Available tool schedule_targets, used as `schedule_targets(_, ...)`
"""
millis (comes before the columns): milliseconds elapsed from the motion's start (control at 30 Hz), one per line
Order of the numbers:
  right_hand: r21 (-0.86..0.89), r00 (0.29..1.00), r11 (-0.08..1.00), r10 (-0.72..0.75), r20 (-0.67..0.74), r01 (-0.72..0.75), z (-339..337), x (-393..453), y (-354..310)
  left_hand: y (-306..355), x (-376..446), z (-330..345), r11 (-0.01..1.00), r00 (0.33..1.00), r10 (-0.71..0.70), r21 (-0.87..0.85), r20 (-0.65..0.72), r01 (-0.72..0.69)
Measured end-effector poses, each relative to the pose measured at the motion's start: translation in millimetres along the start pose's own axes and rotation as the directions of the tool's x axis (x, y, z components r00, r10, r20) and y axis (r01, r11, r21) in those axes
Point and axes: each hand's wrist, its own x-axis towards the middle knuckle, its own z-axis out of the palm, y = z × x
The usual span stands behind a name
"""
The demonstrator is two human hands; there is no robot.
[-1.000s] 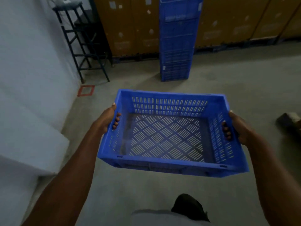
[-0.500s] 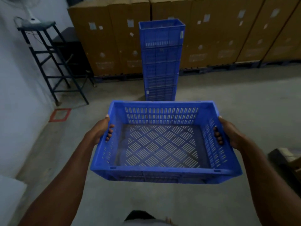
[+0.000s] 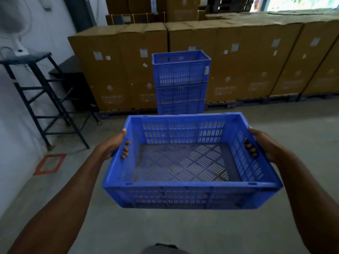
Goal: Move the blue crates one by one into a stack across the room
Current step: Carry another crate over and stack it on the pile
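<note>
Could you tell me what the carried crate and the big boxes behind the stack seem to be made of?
The carried crate looks like moulded blue plastic with a matte finish: slotted walls and a perforated floor. The boxes look like brown corrugated cardboard, dull, with folded top flaps and white stuck-on labels.

No readable text anywhere. Pale labels (image 3: 96, 55) sticking to the cardboard boxes (image 3: 117, 70), faint print low on their fronts, and a small tag (image 3: 206, 70) clinging to the top crate (image 3: 180, 68) of the stack, all too blurred for reading.
</note>
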Motion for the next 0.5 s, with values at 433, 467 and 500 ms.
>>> schedule_targets(433, 0.128, 0.989, 0.99, -0.077, 0.123, 0.061, -59, 230, -278, 284, 228, 0, 0.965, 0.988, 0.151, -0.218, 0.024, -0.143)
schedule_targets(467, 0.124, 0.986, 0.99, -0.089, 0.143, 0.071, -64, 250, -302, 304, 245, -1, 0.959, 0.988, 0.154, -0.243, 0.031, -0.143)
schedule_targets(500, 0.117, 0.983, 0.99, -0.098, 0.157, 0.08, -68, 268, -325, 324, 259, -2, 0.955, 0.987, 0.159, -0.259, 0.03, -0.146)
